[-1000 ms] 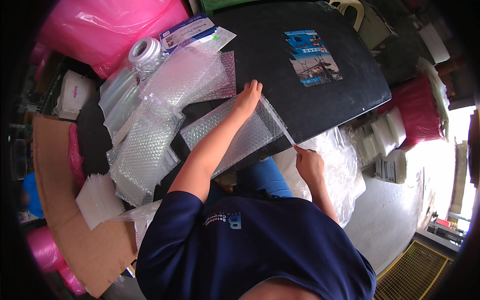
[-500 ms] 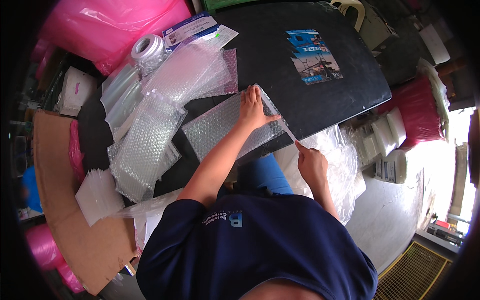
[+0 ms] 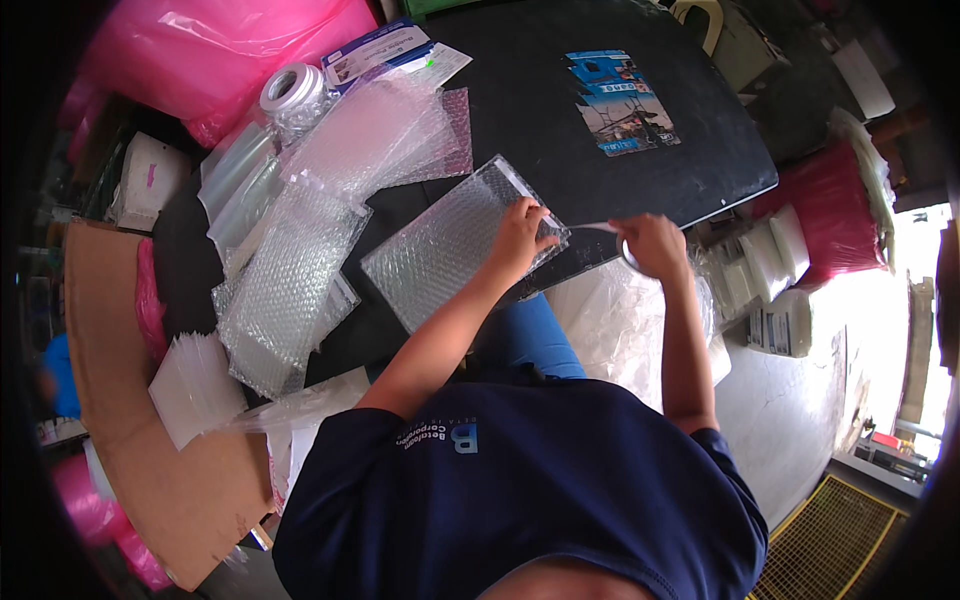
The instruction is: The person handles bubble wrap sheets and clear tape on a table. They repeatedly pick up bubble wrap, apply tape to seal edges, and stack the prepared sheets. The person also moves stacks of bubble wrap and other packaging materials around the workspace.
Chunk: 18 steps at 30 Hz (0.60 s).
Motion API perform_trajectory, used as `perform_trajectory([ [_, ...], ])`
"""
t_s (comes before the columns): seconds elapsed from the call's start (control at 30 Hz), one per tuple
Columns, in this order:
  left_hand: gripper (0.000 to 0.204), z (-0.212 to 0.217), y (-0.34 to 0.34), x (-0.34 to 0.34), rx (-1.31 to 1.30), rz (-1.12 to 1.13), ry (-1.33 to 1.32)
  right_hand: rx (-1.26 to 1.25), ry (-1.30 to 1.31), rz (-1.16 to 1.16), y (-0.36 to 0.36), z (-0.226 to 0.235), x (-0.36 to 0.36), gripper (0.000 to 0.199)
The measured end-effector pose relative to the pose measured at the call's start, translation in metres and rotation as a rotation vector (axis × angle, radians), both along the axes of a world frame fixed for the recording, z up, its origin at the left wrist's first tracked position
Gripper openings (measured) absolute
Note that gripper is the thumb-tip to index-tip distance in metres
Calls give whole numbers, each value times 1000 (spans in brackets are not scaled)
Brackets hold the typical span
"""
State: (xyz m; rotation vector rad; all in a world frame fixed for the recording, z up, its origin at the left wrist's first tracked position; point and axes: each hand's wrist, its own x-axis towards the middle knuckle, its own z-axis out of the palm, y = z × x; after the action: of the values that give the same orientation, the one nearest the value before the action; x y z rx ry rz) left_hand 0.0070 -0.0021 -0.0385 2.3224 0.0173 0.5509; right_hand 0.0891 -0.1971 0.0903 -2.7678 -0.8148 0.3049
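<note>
Clear bubble wrap is forming the flat rectangular pouch [image 3: 440, 250] that is lying on the black surface [image 3: 700, 130] near its front edge, and the left forearm is hiding part of its near long side. Only a pale curve of the tape roll [image 3: 627, 257] is showing, since the right hand [image 3: 657, 247] is covering the rest. A thin, shiny strip [image 3: 590, 227] is running between the right hand and the pouch's right corner, though its exact meeting point is hard to make out. At the far left, a large pink plastic bundle [image 3: 240, 60] is being cut off by the dark rim of the view. The pouch's long axis is slanting from lower left to upper right, its short end with the white band [image 3: 516, 180] facing up and right, away from the person's body. The left hand [image 3: 522, 235] is resting on the pouch towards that end, thumb and fingers standing apart, its palm side staying out of sight; most of the pouch is spreading to its left. The right hand is closing around the tape roll, just past the pouch's right corner, while loose clear plastic [image 3: 615, 315] is lying below it.
</note>
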Motion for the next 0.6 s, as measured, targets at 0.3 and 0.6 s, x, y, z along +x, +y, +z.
perform_trajectory([
  [0.3, 28, 9, 5, -2, 95, 212, -73, 62, -404, 393, 49, -68, 43, 22],
  [0.6, 21, -1, 6, 3, 155, 171, -54, 317, -395, 503, 68, -105, 21, 8],
])
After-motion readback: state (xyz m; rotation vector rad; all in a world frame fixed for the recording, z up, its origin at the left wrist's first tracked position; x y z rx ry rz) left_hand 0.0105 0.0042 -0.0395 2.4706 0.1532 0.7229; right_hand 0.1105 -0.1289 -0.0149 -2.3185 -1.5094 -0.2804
